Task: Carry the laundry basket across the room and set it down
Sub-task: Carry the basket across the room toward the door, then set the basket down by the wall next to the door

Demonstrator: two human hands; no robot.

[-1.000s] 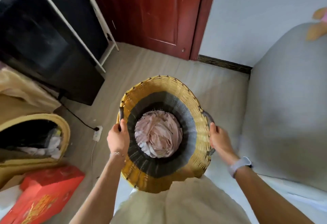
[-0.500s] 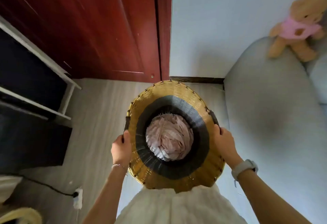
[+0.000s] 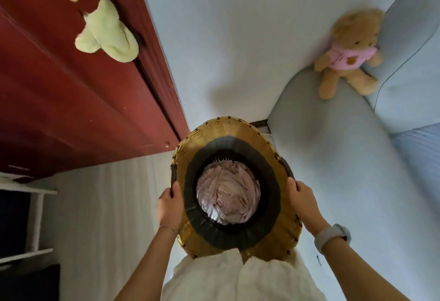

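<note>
I hold a round woven laundry basket (image 3: 228, 131) in front of my body, off the floor. Its rim is yellow wicker with a black band inside. Crumpled pink laundry (image 3: 227, 197) fills its bottom. My left hand (image 3: 169, 205) grips the dark handle on the basket's left side. On the opposite side, my right hand (image 3: 302, 202) grips the other handle; a pale watch sits on that wrist. The basket's underside is hidden.
A dark red door (image 3: 71, 100) stands at the left, a pale green cloth (image 3: 107, 36) hanging on it. A light blue sofa (image 3: 345, 158) fills the right, with a teddy bear (image 3: 350, 55) on its arm. A white shelf frame (image 3: 35, 217) sits at lower left. Pale floor (image 3: 107, 205) lies between.
The view has swung up and to the right: the black cabinet, yellow bin and red box have left view, and the door, wall and sofa are closer. Both hands stay on the basket.
</note>
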